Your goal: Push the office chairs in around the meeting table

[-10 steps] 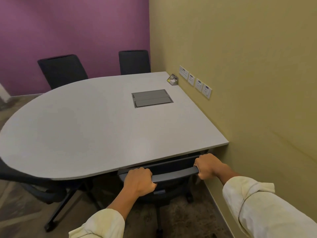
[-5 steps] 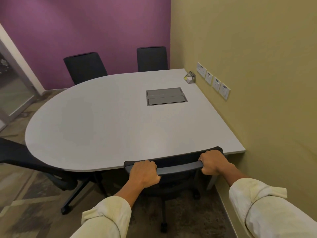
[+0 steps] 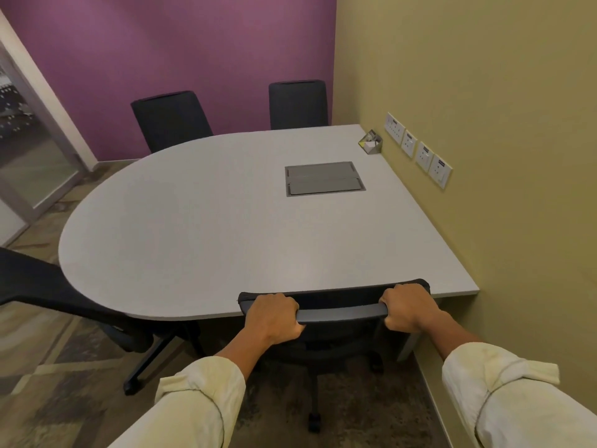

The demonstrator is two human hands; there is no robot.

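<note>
Held the near chair (image 3: 336, 305) at bottom middle, left hand (image 3: 274, 315) and right hand (image 3: 408, 307) each in a closed grip on its top bar, back touching the bench (image 3: 226, 227), probably pushed in, leaving the chair at lower left (image 3: 48, 286) as likely next.

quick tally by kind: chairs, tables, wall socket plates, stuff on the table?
Chairs: 4, far left, far right, near left, and one gripped by left hand and right hand
Table: 1
Socket plates: 4
Desk holder: 1
Table hatch: 1
Total: 11
</note>
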